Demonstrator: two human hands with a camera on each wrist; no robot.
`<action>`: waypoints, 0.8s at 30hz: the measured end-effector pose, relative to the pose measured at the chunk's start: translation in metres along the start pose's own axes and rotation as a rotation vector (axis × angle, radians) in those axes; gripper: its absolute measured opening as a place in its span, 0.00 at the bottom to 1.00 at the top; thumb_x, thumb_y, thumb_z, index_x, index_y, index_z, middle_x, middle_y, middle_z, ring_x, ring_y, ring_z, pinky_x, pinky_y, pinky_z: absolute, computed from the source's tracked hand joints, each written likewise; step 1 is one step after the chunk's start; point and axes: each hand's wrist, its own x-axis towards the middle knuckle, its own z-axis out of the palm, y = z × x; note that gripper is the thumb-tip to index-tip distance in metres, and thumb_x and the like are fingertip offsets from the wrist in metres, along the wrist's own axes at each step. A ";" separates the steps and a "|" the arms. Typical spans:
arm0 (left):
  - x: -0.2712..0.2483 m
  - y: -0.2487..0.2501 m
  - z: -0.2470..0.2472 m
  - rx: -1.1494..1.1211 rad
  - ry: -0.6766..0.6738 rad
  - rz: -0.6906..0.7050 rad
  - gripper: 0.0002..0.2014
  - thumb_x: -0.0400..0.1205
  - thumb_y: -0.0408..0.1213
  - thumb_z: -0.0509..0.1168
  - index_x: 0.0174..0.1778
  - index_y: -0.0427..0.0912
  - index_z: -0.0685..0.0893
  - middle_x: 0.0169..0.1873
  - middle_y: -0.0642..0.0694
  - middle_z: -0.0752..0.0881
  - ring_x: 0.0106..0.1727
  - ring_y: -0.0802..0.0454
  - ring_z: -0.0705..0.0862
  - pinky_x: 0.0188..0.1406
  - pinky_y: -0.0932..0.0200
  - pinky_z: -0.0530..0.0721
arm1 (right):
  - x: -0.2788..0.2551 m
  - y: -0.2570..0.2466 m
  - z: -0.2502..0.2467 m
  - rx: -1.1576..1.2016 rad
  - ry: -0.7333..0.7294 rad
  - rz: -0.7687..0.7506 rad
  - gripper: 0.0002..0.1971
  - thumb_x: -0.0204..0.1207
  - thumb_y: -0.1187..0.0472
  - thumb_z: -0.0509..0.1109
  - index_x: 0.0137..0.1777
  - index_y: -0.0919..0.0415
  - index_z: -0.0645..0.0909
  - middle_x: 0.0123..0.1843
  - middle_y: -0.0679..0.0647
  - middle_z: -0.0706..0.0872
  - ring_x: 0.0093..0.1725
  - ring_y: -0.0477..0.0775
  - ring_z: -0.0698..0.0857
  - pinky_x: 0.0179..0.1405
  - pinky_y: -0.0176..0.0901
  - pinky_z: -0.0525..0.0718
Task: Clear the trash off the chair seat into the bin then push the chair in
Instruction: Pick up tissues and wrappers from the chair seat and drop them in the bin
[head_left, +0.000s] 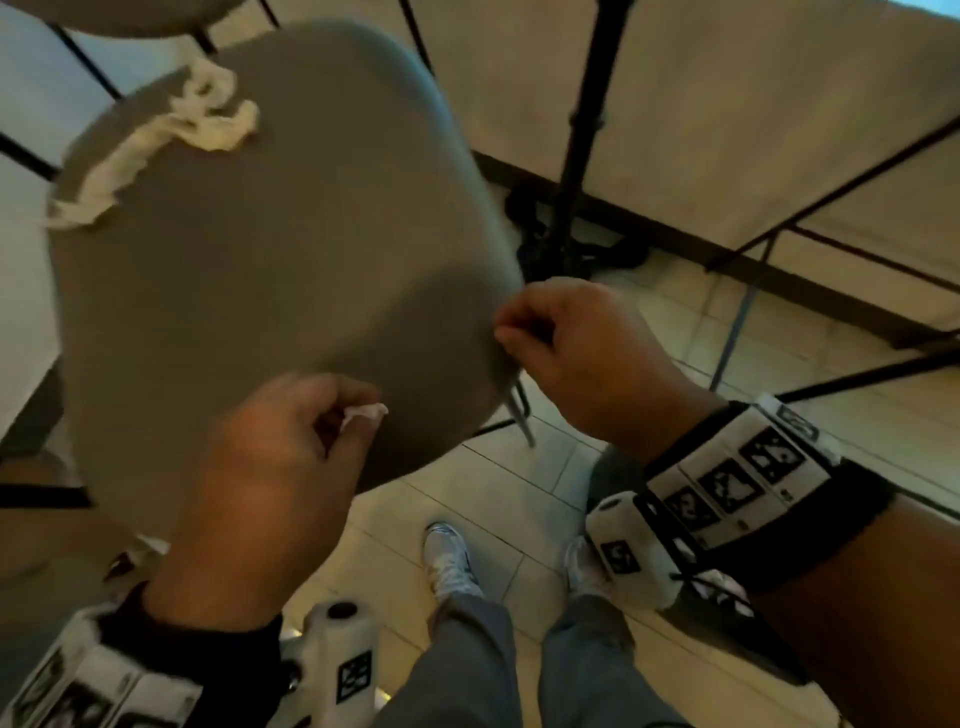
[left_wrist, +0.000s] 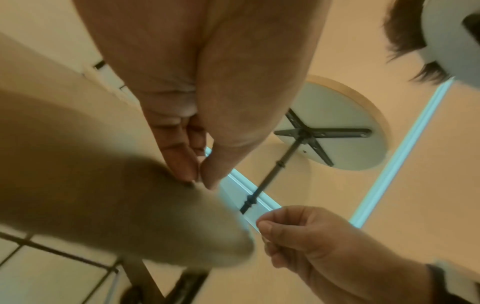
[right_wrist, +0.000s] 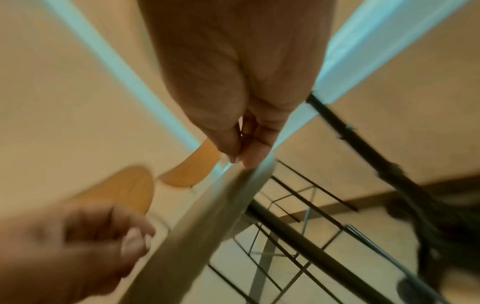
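Note:
The grey chair seat (head_left: 270, 249) fills the left and middle of the head view. A long crumpled strip of white tissue (head_left: 171, 140) lies on its far left part. Over the seat's near edge, my left hand (head_left: 358, 415) pinches a small white scrap (head_left: 366, 412) between thumb and fingers; the same scrap (right_wrist: 135, 240) shows blurred in the right wrist view. My right hand (head_left: 511, 332) is at the seat's right edge with thumb and fingertips (right_wrist: 244, 158) pressed together just above the rim. Nothing shows between them.
A black tripod stand (head_left: 576, 156) rises just right of the seat. Thin black table legs (head_left: 831, 244) cross the tiled floor beyond. My white shoes (head_left: 449, 558) stand behind the chair. A dark round shape (head_left: 605, 478) lies low under my right forearm. Another seat (head_left: 130, 15) is at top left.

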 end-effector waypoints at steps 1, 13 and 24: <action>-0.004 0.012 0.012 -0.019 -0.021 0.052 0.05 0.80 0.41 0.73 0.46 0.59 0.89 0.40 0.62 0.85 0.43 0.64 0.83 0.38 0.72 0.77 | -0.011 0.017 -0.005 0.114 0.054 0.071 0.06 0.84 0.56 0.70 0.55 0.49 0.88 0.46 0.38 0.85 0.42 0.37 0.86 0.39 0.25 0.82; -0.033 0.070 0.344 -0.060 -0.768 0.176 0.09 0.80 0.44 0.74 0.38 0.55 0.80 0.31 0.55 0.84 0.35 0.60 0.82 0.35 0.61 0.79 | -0.239 0.344 0.070 0.355 0.250 1.084 0.03 0.71 0.67 0.80 0.42 0.59 0.92 0.43 0.59 0.94 0.45 0.59 0.91 0.47 0.52 0.89; -0.047 0.064 0.513 -0.123 -1.139 -0.003 0.41 0.79 0.51 0.75 0.86 0.53 0.64 0.80 0.51 0.74 0.79 0.51 0.73 0.79 0.57 0.69 | -0.301 0.459 0.147 0.906 0.573 1.443 0.16 0.76 0.76 0.69 0.59 0.60 0.86 0.43 0.53 0.86 0.47 0.58 0.88 0.63 0.62 0.89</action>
